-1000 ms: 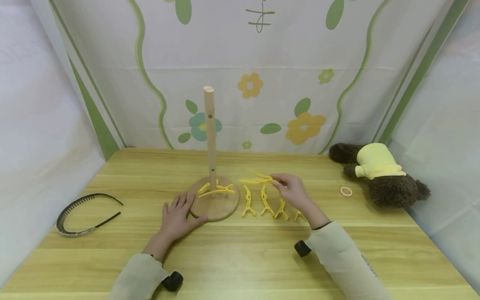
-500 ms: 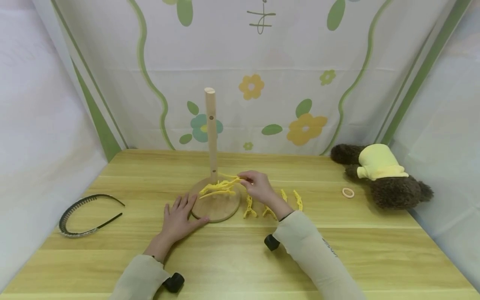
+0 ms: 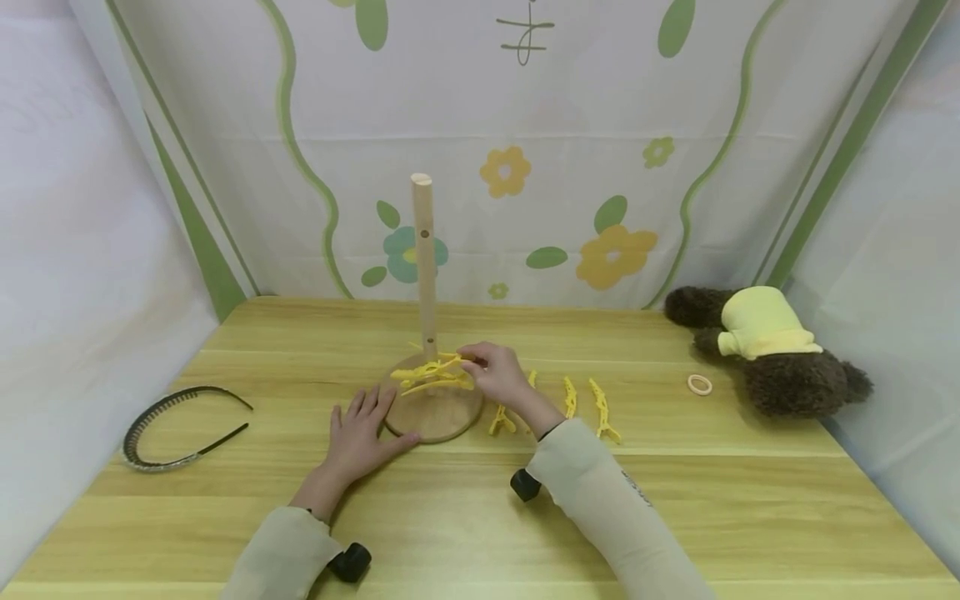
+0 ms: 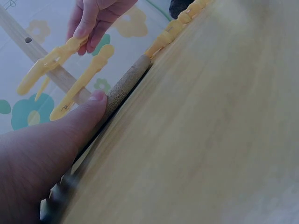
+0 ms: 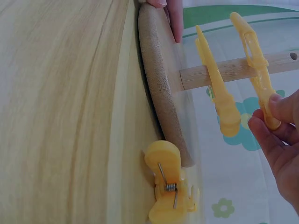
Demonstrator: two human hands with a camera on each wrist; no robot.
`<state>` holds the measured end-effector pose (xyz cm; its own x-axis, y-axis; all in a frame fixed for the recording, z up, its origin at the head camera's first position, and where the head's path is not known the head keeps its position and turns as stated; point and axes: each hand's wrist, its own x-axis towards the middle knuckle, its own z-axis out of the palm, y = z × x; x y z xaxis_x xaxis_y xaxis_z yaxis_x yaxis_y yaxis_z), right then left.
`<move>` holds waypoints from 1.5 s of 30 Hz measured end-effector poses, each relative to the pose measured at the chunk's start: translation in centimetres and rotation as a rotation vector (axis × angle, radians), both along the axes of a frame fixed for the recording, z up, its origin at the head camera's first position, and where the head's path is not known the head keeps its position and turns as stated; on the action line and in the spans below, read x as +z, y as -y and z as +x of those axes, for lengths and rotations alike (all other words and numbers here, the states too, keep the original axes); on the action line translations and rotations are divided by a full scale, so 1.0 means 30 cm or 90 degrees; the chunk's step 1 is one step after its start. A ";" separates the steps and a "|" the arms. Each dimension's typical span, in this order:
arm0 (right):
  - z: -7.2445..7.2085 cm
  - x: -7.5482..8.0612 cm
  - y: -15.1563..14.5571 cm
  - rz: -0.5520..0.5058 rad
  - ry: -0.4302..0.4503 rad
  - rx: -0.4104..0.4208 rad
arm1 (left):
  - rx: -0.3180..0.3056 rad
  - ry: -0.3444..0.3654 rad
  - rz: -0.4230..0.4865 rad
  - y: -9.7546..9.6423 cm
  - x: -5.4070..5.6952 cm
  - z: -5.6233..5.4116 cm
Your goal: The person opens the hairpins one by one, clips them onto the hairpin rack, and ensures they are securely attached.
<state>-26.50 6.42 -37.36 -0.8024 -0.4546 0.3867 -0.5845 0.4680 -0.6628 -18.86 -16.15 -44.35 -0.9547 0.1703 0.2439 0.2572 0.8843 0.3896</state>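
A wooden post [image 3: 425,275] stands on a round wooden base [image 3: 438,421]. My left hand [image 3: 360,437] rests at the base's left edge, fingers spread and thumb on its front rim. With thumb and fingertips, my right hand [image 3: 497,375] pinches the handle end of a yellow hair clip [image 5: 254,51], whose long jaws lie at the post. Below it, a second yellow hair clip [image 5: 217,84] sits across the lower post, also visible in the left wrist view. More yellow hair clips [image 3: 603,408] lie in a row right of the base, partly hidden by my right forearm.
A black toothed headband [image 3: 161,425] lies on the table at the left. On the right are a small pale ring [image 3: 699,384] and a brown plush toy [image 3: 772,350] in a yellow shirt. A flowered white cloth [image 3: 570,108] hangs behind the table.
My right hand has moved left from above the row of clips, bringing the pinched hair clip to the post. My left hand has stayed on the base.
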 end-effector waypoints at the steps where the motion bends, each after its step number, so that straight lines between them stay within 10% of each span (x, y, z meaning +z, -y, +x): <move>1: 0.001 0.002 0.003 0.003 -0.003 -0.001 | 0.000 -0.001 0.002 0.000 0.001 0.000; 27: -0.016 0.005 0.004 0.027 0.089 0.010 | 0.004 -0.002 0.001 -0.002 0.007 -0.001; 45: 0.024 0.080 -0.149 0.019 0.013 -0.005 | 0.003 -0.005 0.002 -0.002 0.004 -0.001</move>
